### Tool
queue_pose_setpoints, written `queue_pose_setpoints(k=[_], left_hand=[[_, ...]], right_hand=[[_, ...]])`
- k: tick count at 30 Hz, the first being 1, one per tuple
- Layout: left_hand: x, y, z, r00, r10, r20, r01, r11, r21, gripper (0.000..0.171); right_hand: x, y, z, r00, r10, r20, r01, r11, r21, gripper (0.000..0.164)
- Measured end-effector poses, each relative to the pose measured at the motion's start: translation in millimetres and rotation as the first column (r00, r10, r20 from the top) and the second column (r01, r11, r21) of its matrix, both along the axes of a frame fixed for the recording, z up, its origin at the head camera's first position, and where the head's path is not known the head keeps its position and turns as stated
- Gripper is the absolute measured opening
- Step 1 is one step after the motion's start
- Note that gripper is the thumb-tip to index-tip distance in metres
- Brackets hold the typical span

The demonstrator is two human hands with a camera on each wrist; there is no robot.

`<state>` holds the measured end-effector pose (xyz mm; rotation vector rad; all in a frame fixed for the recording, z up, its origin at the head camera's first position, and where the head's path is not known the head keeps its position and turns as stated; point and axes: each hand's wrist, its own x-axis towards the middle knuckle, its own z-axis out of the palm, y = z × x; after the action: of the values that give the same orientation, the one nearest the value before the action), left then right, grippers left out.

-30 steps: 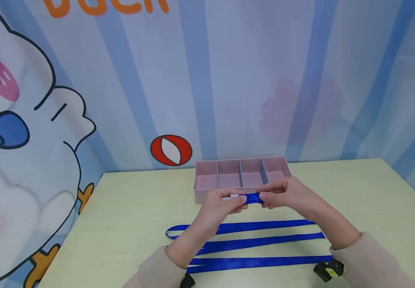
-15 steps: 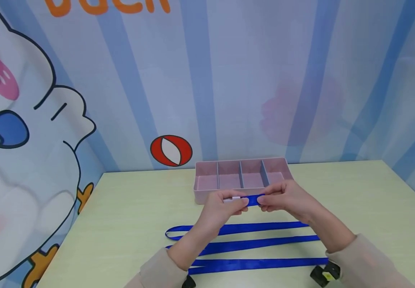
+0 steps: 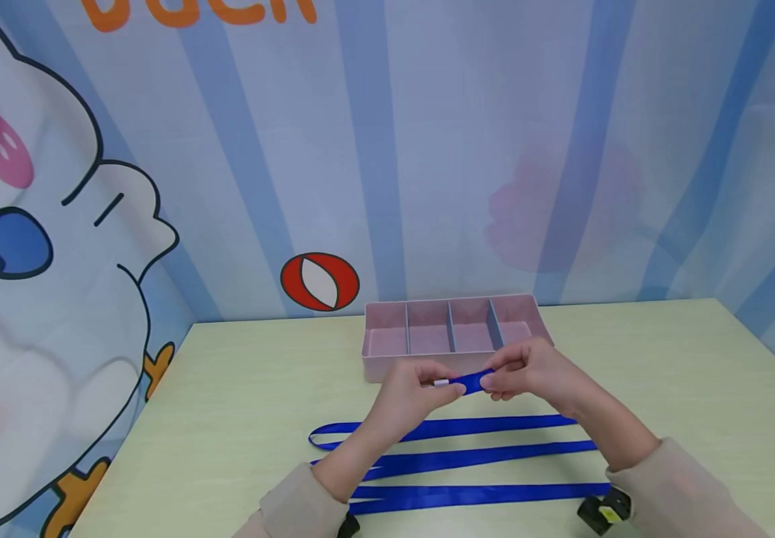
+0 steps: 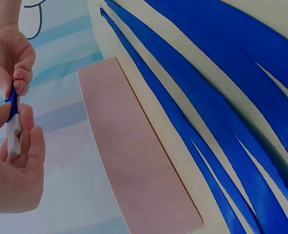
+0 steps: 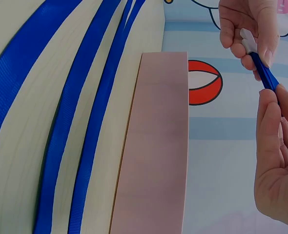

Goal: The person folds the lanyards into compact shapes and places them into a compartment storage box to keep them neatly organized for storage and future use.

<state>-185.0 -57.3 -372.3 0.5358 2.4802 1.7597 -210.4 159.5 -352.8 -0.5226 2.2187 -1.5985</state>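
Between both hands is a short length of blue lanyard ribbon (image 3: 471, 382) with a white plastic clip (image 4: 13, 141) at one end. My left hand (image 3: 406, 394) pinches the ribbon beside the clip, its fingers curled behind the clip. Thumb and fingers of my right hand (image 3: 533, 377) pinch the ribbon's other end. In the right wrist view, the held ribbon (image 5: 264, 72) slants between the two hands. Below them, long blue ribbons (image 3: 488, 427) lie in rows across the table, partly hidden by my forearms.
A pink tray (image 3: 387, 365) with several compartments and grey dividers stands behind the hands, against the printed backdrop (image 3: 441, 149). The pale yellow table (image 3: 259, 388) extends to both sides. Black wrist cameras (image 3: 604, 512) hang low under the sleeves.
The held ribbon has tilted, its left end now lower than its right. Both hands have shifted slightly, still pinching it; the ribbons on the table stay put.
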Motion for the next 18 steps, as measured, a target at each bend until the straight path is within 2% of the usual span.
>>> queue_pose_setpoints(k=[6, 11, 18], left_hand=[[-1.6, -0.2, -2.0, 1.000, -0.020, -0.022, 0.020, 1.000, -0.014, 0.011], [-1.9, 0.6, -4.3, 1.000, -0.008, -0.030, 0.008, 1.000, -0.005, 0.011], [-4.3, 0.6, -7.4, 0.998, 0.007, -0.057, -0.007, 1.000, -0.006, 0.011]], right_hand=[[-3.1, 0.6, -2.8, 1.000, -0.012, -0.015, 0.012, 1.000, 0.008, 0.031], [-5.1, 0.6, -5.1, 1.000, -0.001, -0.005, 0.001, 1.000, -0.020, 0.032], [-8.0, -1.8, -8.3, 1.000, -0.023, -0.014, 0.023, 1.000, 0.011, 0.032]])
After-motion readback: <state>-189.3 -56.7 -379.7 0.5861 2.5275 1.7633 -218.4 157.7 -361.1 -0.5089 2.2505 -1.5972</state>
